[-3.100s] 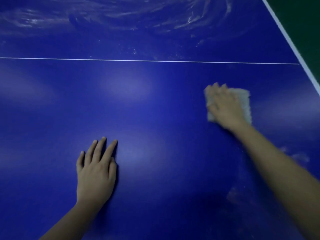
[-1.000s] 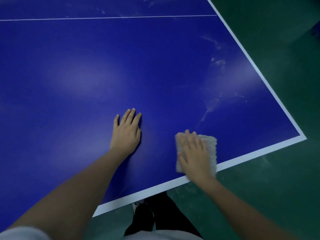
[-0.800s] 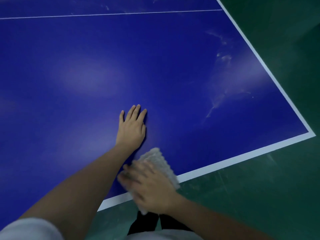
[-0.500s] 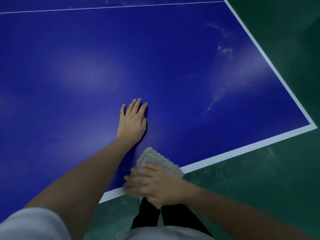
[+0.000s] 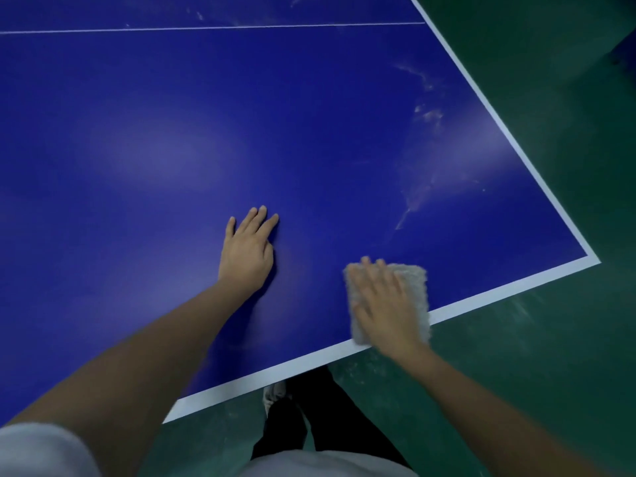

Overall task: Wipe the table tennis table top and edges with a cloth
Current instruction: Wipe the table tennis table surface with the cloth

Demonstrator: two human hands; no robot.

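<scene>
Blue surface [image 5: 309, 139] with white border lines, seen from above; its near right corner sits at the right of the view. Green floor [image 5: 550, 373] beyond both edges.

Left hand [image 5: 246, 253]: flat on the surface, palm down, fingers straight and close together, holding nothing. It lies well in from the near edge, arm running back toward the lower left; a white sleeve [image 5: 41, 449] shows at the bottom left corner of the view.

Right hand [image 5: 382, 304]: spread open, palm pressed down on top of the cloth [image 5: 413, 290], fingers pointing away from the body. Not wrapped around it, only pressing it flat. The hand looks a little blurred.

Cloth: pale grey, nubbly, roughly rectangular. It lies on the surface at the near edge, its lower end overlapping the white border line [image 5: 481, 297], between the left hand and the near right corner. Its right side shows beyond the hand.

Whitish streaks and smears [image 5: 423, 187] on the blue toward the right edge, farther out than the cloth. A thin white line [image 5: 206, 28] crosses the surface at the far side.

Below the near edge: dark trouser legs [image 5: 309, 425] and part of a light shoe [image 5: 273, 395] on the floor.
</scene>
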